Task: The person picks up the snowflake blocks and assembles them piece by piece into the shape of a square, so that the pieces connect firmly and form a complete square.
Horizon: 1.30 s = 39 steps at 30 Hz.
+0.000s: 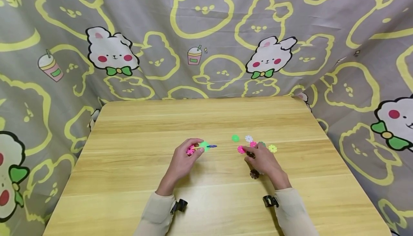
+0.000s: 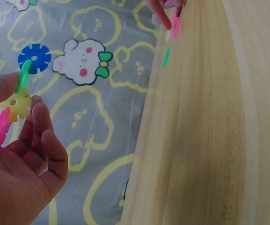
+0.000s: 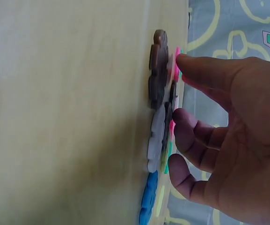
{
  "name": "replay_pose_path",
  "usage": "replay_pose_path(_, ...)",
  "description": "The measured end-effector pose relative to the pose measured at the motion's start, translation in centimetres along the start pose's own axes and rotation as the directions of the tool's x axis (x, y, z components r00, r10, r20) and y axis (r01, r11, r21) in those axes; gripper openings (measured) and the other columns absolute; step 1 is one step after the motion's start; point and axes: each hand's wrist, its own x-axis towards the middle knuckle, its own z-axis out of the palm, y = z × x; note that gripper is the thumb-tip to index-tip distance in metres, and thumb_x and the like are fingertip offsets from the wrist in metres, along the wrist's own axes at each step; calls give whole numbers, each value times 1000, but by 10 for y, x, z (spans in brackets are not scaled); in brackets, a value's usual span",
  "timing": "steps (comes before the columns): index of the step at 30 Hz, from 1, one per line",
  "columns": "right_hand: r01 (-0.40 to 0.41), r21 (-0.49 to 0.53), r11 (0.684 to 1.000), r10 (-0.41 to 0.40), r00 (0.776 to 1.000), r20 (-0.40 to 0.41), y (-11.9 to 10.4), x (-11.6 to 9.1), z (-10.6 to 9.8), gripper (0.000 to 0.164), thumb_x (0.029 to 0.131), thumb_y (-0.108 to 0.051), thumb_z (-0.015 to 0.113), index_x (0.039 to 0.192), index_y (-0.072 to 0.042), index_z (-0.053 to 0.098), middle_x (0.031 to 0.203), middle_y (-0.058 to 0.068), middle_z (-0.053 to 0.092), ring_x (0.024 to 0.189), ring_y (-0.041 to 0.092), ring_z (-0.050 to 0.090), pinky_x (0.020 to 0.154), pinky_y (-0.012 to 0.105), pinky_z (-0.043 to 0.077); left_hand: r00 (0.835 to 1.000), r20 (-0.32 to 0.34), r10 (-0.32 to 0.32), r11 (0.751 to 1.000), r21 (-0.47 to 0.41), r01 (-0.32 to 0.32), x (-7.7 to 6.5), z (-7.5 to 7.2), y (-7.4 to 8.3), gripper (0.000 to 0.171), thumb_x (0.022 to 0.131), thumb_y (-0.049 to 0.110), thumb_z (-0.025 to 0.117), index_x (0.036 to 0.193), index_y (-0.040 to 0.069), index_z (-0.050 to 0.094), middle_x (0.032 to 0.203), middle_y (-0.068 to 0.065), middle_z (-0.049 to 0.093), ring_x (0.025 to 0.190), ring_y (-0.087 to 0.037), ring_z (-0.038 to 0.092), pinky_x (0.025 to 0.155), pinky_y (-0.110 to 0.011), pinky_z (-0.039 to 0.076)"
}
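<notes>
My left hand [image 1: 184, 158] pinches a chain of joined plastic snowflake discs above the table. The chain has a pink disc [image 2: 2, 126], a yellow disc [image 2: 14, 104], a green disc [image 1: 204, 146] and a blue disc [image 2: 34, 58]. On the right, my right hand [image 1: 265, 160] reaches low over loose discs, a fingertip touching a flat pink disc [image 1: 241, 149]. A gap shows between its thumb and forefinger, and its other fingers bend loosely. A brown disc [image 1: 254, 174] lies below this hand, which partly hides others.
Beyond the right hand lie a green disc [image 1: 235, 138], a white disc [image 1: 248, 138] and a yellow disc [image 1: 272, 148]. The right wrist view shows another blue disc [image 3: 148, 199]. A patterned curtain [image 1: 155, 49] surrounds the wooden table [image 1: 129, 182].
</notes>
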Motion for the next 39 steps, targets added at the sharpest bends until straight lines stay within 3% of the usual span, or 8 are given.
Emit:
replay_pose_path(4,16,1,1000,-16,1000,-20,-3,0,0,40,88,-28,71,126,-17,65,90,6,46,73,18,39,59,27,34,1000,-4,-15,1000,-7,15,0,1,-2,23,91,10,66,113,6,67,98,-12,62,77,-14,48,65,-18,39)
replay_pose_path(12,82,12,997,-81,994,-77,-4,2,3,20,80,-21,79,96,-11,72,103,5,58,87,21,55,77,39,49,1000,-1,-24,1000,-7,24,1,1,-4,23,91,10,66,114,7,67,98,-11,62,77,-14,48,65,-18,39)
replay_pose_path(17,94,20,995,-93,994,-63,-6,3,4,25,79,-15,79,102,-10,72,112,7,63,110,33,58,95,49,47,1000,4,-24,1000,-10,24,1,1,-4,23,92,11,66,115,6,67,98,-11,62,77,-14,48,64,-18,39)
replay_pose_path(20,74,26,997,-73,997,-28,-7,3,4,31,81,-15,77,111,-11,71,112,8,62,109,32,57,93,48,48,1000,8,-28,1000,-12,28,1,0,-4,24,92,11,66,115,6,66,98,-11,62,77,-14,48,64,-18,39)
replay_pose_path(24,44,42,998,-44,999,0,-7,3,4,26,83,-15,75,109,-10,71,102,4,59,89,20,53,79,38,48,999,11,-32,999,-15,32,1,0,-4,24,92,11,66,115,6,66,99,-11,63,77,-14,48,65,-18,40)
replay_pose_path(28,26,65,998,-27,1000,8,-7,4,4,24,82,-12,73,105,-7,69,99,3,58,87,18,52,78,35,48,1000,14,-28,999,-17,29,1,0,-4,23,92,11,66,115,7,67,98,-11,62,77,-14,48,65,-18,40)
replay_pose_path(34,38,84,996,-42,998,45,-10,7,4,34,79,-6,71,113,-9,68,94,4,54,82,17,46,69,30,43,1000,15,-25,999,-21,26,1,0,-5,22,92,11,66,114,8,67,98,-10,62,77,-14,48,64,-18,39)
replay_pose_path(39,32,110,993,-40,997,71,-10,8,5,25,78,-4,71,102,-7,67,93,4,53,80,17,45,67,28,42,1000,12,-21,1000,-21,21,1,0,-6,22,92,11,66,114,8,67,98,-10,62,77,-14,48,65,-18,39)
